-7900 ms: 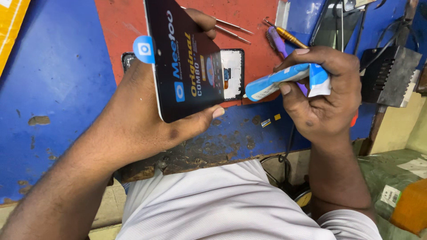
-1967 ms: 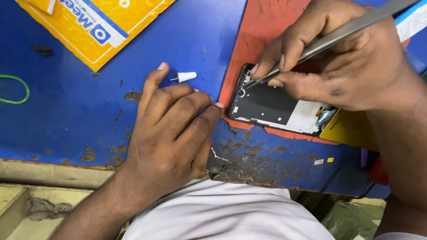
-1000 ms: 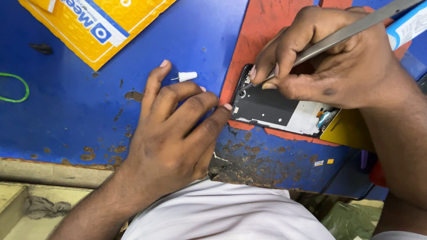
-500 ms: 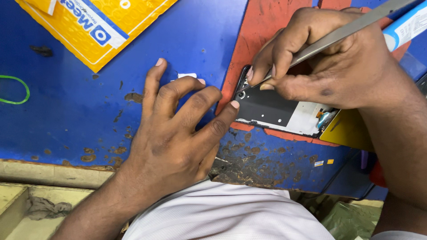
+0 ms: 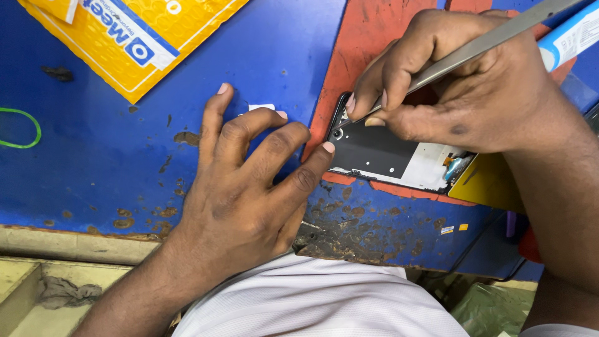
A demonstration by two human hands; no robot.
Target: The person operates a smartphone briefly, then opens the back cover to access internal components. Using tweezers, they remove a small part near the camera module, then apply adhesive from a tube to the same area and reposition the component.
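Blue bench (image 5: 112,156): left hand (image 5: 243,187) has slid against the phone (image 5: 387,156).

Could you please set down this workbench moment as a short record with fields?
Surface: worn blue workbench with an orange-red mat
Right hand: grips long metal tweezers, tips at the top corner of the opened black phone
Left hand: spread flat on the bench, thumb tip against the phone's edge, fingers over a small white piece
Nearby: yellow padded envelope at upper left, green rubber band at the left edge
Unclear: what the white piece is
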